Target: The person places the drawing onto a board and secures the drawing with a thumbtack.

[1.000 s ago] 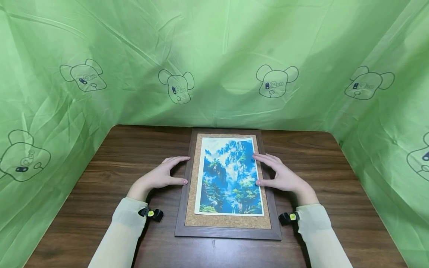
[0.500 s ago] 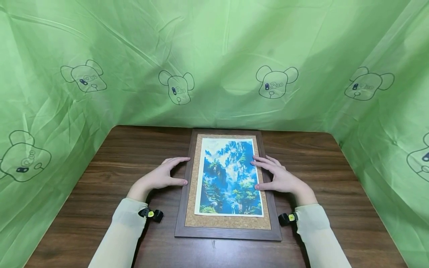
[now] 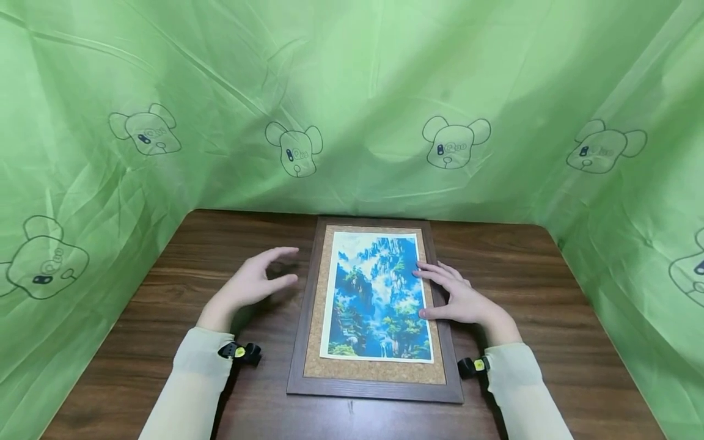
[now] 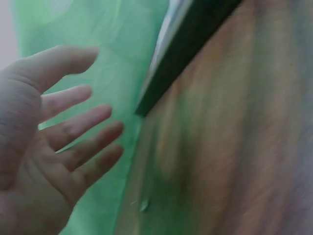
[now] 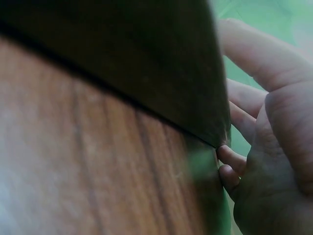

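Note:
A dark wooden frame (image 3: 374, 388) with a cork board (image 3: 385, 371) inside lies flat on the table. On the cork rests a printed landscape picture (image 3: 379, 299) in blue and green, with a white border. My left hand (image 3: 247, 282) hovers left of the frame, apart from it, thumb and fingers spread and nothing held. In the left wrist view its fingers (image 4: 83, 125) are extended beside the frame's dark side. My right hand (image 3: 464, 300) reaches over the frame's right side, fingertips at the picture's right edge. In the right wrist view, that hand's smaller fingers (image 5: 231, 159) are right by the frame's side.
The brown wood-grain table (image 3: 220, 256) extends on both sides of the frame. A green curtain (image 3: 363, 91) printed with bear heads stands behind and at both sides. Small black cameras sit on both wrists, the left one (image 3: 252, 354) beside the pale sleeve (image 3: 189, 379).
My left hand has let go of the frame's left edge and moved off leftward. The right hand has slid slightly toward me along the right edge. The head view has tilted up slightly.

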### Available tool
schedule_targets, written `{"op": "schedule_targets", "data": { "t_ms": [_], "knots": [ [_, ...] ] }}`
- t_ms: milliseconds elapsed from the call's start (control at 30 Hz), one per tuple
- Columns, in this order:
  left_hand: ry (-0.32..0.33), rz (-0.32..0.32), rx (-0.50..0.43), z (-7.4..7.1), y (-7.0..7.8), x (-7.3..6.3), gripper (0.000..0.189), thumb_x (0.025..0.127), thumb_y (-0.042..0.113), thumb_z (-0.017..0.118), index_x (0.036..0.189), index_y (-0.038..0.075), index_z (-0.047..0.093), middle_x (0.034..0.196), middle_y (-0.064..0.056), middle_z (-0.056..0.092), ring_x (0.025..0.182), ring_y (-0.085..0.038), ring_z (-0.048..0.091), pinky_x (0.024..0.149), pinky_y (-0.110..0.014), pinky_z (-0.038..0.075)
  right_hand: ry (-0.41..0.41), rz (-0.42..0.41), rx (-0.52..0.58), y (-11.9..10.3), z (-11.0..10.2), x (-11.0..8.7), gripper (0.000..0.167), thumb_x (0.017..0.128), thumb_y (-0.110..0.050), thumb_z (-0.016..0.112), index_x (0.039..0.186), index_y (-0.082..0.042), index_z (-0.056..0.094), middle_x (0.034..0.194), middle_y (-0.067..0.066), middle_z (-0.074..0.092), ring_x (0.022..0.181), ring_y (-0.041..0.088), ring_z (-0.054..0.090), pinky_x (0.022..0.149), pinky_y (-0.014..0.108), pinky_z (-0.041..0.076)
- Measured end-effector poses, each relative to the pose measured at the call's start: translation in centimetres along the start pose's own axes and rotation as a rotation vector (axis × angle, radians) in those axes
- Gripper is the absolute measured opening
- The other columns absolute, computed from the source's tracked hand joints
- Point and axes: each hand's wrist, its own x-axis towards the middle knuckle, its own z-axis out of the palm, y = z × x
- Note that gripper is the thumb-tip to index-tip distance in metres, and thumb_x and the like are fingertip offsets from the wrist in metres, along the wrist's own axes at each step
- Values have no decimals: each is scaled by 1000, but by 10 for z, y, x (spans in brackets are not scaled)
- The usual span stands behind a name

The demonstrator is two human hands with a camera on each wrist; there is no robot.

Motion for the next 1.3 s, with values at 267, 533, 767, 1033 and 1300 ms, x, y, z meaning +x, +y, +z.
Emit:
{"op": "schedule_targets", "data": {
  "t_ms": [267, 533, 767, 1033, 1300],
  "knots": [
    [205, -12, 108, -34, -15, -17, 48, 104, 24, 78, 149, 16, 64, 128, -9, 75, 109, -26, 72, 82, -39, 58, 10, -3, 11, 1, 2, -3, 89, 92, -47, 88, 166, -19, 49, 179, 5, 29, 165, 50, 5, 112, 91, 4],
    [66, -131, 91, -47, -40, -29, 43, 101, 21, 81, 139, 9, 66, 103, 0, 71, 89, -17, 67, 80, -32, 53, 8, 5, 19, 1, 2, -1, 89, 91, -48, 89, 166, -21, 48, 180, 4, 28, 165, 49, 4, 112, 91, 4],
    [5, -182, 55, -44, -46, -29, 37, 97, 21, 85, 129, 11, 71, 101, -1, 70, 87, -18, 66, 76, -31, 52, 1, -4, 19, 2, 2, 1, 88, 92, -47, 88, 166, -22, 48, 180, 2, 26, 165, 48, 2, 113, 90, 4],
    [-21, -178, -1, -40, -49, -28, 31, 97, 16, 86, 123, 6, 73, 101, -4, 71, 89, -17, 66, 77, -28, 52, -1, -10, 20, 4, 1, 2, 88, 92, -47, 88, 166, -22, 48, 180, 1, 27, 165, 49, 3, 113, 90, 5],
    [-29, -169, -26, -36, -58, -26, 28, 95, 13, 87, 118, 8, 74, 97, -5, 69, 87, -16, 63, 78, -27, 50, 4, -8, 20, 2, 2, 1, 87, 92, -45, 88, 166, -20, 48, 180, 3, 27, 165, 50, 3, 112, 91, 4]
  ]
}}
